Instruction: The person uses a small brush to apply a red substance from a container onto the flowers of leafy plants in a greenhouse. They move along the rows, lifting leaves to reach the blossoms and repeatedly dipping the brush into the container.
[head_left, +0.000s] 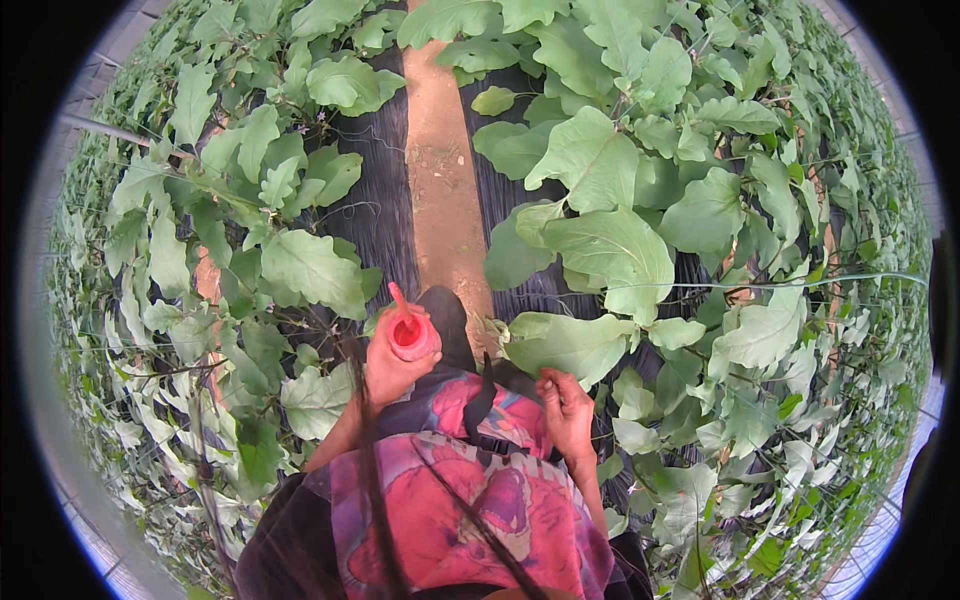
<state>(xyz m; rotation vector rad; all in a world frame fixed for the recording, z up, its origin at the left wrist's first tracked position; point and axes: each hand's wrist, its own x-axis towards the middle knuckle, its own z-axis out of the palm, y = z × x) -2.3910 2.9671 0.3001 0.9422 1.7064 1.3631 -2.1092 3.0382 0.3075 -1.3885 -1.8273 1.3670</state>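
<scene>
My left hand (388, 367) is wrapped around a small open container (417, 341) with red contents, held upright in front of my lap. A pinkish-red stick or brush handle (397, 300) leans out of its mouth. To the right, my right hand (566, 409) has its fingers curled and pinched together at the lower edge of a broad green leaf (570, 346). Whether the fingertips grip the leaf or something small cannot be told. A patterned pink and purple garment (472, 517) covers my front.
Leafy plants, apparently eggplants (600, 240), crowd both sides. Between them runs a narrow bare-soil path (442, 180) bordered by black plastic ground sheet (371, 180). A thin green string (765, 284) crosses the right side, and a pole (120, 133) stands out at upper left.
</scene>
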